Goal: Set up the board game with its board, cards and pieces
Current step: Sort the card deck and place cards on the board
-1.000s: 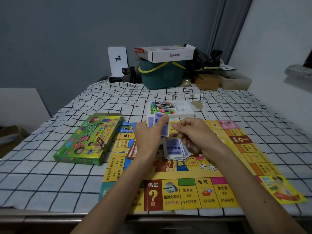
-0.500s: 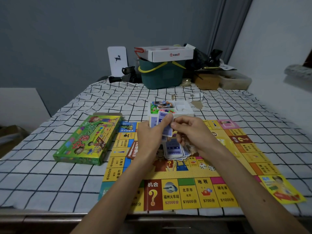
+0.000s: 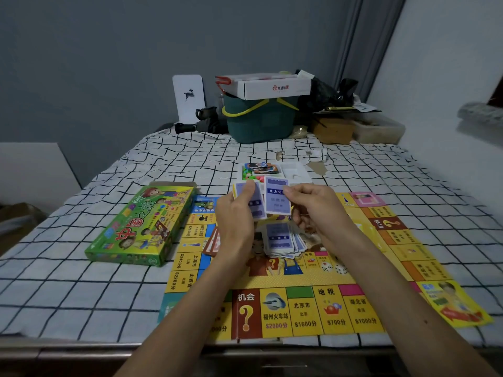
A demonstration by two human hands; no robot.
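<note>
1. While poised above the game board (image 3: 304,284), gripping a small stack of purple cards (image 3: 255,206) in the left hand (image 3: 235,221).
2. Pinching a single purple card (image 3: 276,198) in the right hand (image 3: 315,205), just beside that stack.
3. Lying on the board's middle underneath: loose card pile (image 3: 279,239).

One wide-angle view, taken from head height, aimed forward and down, the game board (image 3: 299,281) seen close below centre, the far wall (image 3: 109,63) caught at the top, edges seemingly bowed by the lens.
</note>
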